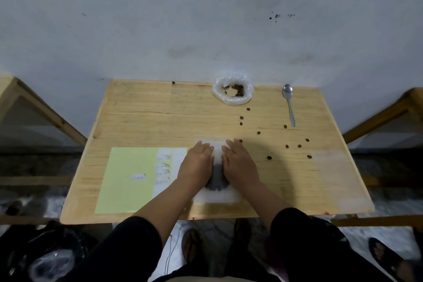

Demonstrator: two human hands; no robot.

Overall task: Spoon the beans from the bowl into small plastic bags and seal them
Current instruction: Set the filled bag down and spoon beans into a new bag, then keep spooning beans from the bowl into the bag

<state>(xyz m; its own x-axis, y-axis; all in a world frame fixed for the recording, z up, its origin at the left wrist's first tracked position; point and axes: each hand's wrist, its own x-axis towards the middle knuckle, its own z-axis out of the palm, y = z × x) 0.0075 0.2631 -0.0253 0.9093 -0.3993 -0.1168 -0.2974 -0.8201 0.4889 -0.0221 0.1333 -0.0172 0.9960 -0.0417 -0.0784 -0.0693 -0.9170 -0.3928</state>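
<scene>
1. Two hands at front-centre of wooden table (pixel 142 117); nothing lifted.
2. Far left: yellow-green sheet (pixel 128 178) w/ white labels (pixel 163 170) along its right edge, one label (pixel 138 177) stuck mid-sheet. Writing too small to read. Looks like labelling not started on this bag.
3. Left hand (pixel 197 162): flat, palm down, fingers together, pressing left part of small plastic bag (pixel 217 192). Grasping nothing.
4. Bag lies flat btwn/under both hands; dark clump inside = beans in bag (pixel 216 179), so filling of this one seems done.
5. Right hand (pixel 239 165): also flat, palm down on bag's right part. Judged step: pressing air out / closing top edge. Can't tell if seal is shut.
6. Bowl (pixel 233 92), plastic-lined, back centre-right, well apart from hands; only a few beans left in bowl (pixel 237 90), approx. nearly empty.
7. Loose beans (pixel 269 157) scattered on table right of hands, still to pick up.
8. Spoon (pixel 288 103) lying idle back right, bowl end away from person.
9. Left to do: finish seal, bag remaining beans.
</scene>
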